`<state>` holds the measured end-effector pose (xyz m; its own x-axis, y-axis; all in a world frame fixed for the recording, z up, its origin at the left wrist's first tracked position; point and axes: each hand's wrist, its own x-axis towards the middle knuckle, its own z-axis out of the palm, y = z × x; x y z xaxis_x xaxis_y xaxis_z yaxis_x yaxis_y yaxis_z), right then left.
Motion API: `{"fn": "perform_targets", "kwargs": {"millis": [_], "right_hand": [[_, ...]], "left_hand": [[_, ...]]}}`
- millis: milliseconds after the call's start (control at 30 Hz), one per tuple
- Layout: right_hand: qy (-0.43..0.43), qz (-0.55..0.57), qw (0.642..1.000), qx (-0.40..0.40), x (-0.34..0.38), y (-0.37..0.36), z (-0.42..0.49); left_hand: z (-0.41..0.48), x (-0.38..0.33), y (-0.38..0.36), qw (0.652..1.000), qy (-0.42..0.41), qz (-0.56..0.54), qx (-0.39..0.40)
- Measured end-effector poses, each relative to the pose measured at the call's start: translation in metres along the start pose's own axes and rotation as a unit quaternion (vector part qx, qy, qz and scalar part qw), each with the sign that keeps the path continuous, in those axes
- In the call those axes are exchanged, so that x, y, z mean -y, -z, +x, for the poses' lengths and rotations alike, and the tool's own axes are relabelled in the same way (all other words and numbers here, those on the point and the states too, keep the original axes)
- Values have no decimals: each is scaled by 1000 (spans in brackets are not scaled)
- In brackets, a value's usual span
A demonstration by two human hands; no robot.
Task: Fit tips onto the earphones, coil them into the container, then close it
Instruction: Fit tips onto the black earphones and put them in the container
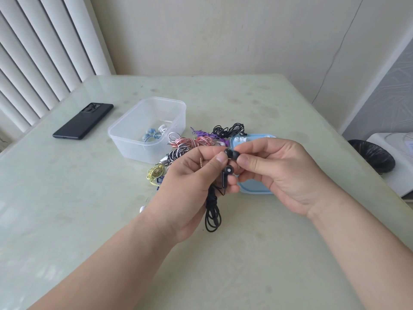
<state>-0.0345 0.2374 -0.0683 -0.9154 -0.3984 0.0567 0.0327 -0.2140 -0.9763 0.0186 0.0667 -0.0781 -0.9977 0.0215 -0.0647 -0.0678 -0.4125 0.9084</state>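
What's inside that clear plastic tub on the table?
The clear tub holds a small bundle of pale blue earphones and a white earpiece near its right wall. The rest of its floor looks bare, though the frosted near wall blurs the lowest part.

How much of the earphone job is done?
Barely started. One blue pair already lies in the container. The left hand holds black earphones while the right hand pinches a tip onto them. Left: coil these in, do the pile beside the container, then fit the lid.
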Motion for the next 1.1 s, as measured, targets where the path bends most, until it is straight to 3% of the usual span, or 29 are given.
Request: {"fn": "perform_targets", "kwargs": {"millis": [467, 833, 1100], "right_hand": [[-8, 10, 1000, 25, -5, 3, 2], [-13, 25, 1000, -13, -5, -2, 3], [-19, -9, 999, -31, -2, -4, 1]], "left_hand": [[-2, -1, -1, 999, 31, 11, 29], [1, 4, -1, 1000, -6, -13, 5], [1, 7, 2, 989, -90, 113, -35]]}}
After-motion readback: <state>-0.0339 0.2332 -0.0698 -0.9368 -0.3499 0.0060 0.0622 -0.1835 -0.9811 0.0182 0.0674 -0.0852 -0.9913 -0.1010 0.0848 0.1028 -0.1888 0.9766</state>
